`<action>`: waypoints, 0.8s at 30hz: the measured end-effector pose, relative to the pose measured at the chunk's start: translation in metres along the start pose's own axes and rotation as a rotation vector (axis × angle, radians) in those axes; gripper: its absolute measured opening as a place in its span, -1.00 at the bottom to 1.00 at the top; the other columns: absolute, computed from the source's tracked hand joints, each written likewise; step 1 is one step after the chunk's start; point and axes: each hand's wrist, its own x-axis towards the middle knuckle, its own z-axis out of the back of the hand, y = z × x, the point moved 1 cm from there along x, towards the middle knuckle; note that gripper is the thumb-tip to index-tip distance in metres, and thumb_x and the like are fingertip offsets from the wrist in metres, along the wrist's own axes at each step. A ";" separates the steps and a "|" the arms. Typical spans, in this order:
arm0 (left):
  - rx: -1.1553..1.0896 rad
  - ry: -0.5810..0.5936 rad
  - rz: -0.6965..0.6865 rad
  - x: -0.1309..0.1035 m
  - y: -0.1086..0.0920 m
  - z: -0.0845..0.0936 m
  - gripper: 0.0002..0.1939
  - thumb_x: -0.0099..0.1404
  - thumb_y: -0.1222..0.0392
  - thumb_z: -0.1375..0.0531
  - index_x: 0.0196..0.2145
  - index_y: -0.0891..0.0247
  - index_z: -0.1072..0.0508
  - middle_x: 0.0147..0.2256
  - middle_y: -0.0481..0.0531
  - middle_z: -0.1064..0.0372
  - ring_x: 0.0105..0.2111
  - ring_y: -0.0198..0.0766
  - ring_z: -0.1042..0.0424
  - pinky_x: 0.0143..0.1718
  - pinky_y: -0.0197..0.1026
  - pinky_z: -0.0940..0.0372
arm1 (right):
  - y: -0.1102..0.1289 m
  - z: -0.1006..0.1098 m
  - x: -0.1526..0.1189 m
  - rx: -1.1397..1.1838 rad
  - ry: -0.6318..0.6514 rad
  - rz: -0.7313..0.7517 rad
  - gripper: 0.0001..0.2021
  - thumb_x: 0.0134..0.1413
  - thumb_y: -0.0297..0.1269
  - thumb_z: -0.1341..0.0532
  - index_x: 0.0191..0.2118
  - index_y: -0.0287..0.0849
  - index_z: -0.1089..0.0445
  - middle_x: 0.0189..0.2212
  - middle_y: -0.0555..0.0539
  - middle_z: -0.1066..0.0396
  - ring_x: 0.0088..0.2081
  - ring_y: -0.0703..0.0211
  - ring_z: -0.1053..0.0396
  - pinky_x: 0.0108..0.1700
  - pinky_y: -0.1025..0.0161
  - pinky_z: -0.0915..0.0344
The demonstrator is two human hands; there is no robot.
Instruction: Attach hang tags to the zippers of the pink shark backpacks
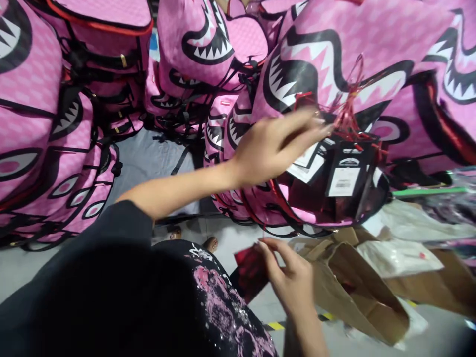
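1. Two bare hands in view, both the wearer's own. Left hand [275, 144] raised, fingers stretched out and near together, tips at the red strings [347, 116] on the big pink backpack [334, 54]; cannot tell if it pinches a string, motion blur.
2. Right hand [288, 277] lower, fingers pinching one dark red piece [249, 270], held above the floor, just below the backpack.
3. Hang tags [345, 176]: about three, black and white, dangling at the backpack's front, just right of the left hand.
4. Pink shark-mouth backpacks: many, at least ten, piled left [33, 124], centre and right; exact count not possible.
5. Brown paper bag [357, 292]: one, lying open at lower right, clear plastic sleeves [399, 255] beside it.
6. Surface: grey floor [148, 156], yellow-black tape mark [275, 326] near bottom. Room hidden by the stacks.
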 end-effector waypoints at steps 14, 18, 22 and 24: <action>-0.671 0.009 0.941 -0.250 0.134 -0.093 -0.88 0.21 0.24 -0.18 -0.35 0.31 -0.50 -0.40 0.00 -0.50 -0.36 -0.29 -0.46 -0.25 -0.28 -0.34 | -0.026 -0.218 -0.002 0.354 0.105 -0.393 -0.75 0.19 -0.15 -0.10 -0.29 -0.17 -0.44 -0.35 -0.05 -0.50 -0.31 0.14 -0.41 -0.20 0.26 -0.30; -0.629 -0.066 0.994 -0.257 0.156 -0.097 -0.81 0.29 0.17 -0.10 -0.27 0.31 -0.47 -0.42 0.00 -0.48 -0.43 -0.33 -0.45 -0.29 -0.31 -0.34 | -0.065 -0.223 0.010 -0.024 0.139 -0.321 -0.71 0.23 -0.27 -0.03 -0.08 -0.21 -0.43 -0.20 -0.20 -0.50 -0.18 0.02 -0.42 -0.04 0.13 -0.25; -0.369 0.231 0.888 -0.256 0.171 -0.111 -0.77 0.31 0.22 -0.07 -0.25 0.26 -0.52 -0.41 -0.02 -0.48 -0.39 -0.32 -0.44 -0.26 -0.30 -0.30 | -0.105 -0.231 0.024 -0.434 0.339 -0.357 -0.68 0.16 -0.45 0.00 -0.06 -0.26 -0.42 -0.32 -0.31 -0.49 -0.27 -0.05 -0.42 -0.10 0.05 -0.24; -0.257 0.404 0.855 -0.252 0.177 -0.123 -0.74 0.30 0.28 -0.05 -0.24 0.24 -0.55 -0.37 0.01 -0.50 -0.31 -0.26 -0.46 -0.19 -0.26 -0.30 | -0.115 -0.232 0.022 -0.416 0.343 -0.361 -0.68 0.17 -0.46 0.04 -0.10 -0.27 -0.42 -0.27 -0.32 -0.48 -0.23 -0.06 -0.42 -0.09 0.06 -0.25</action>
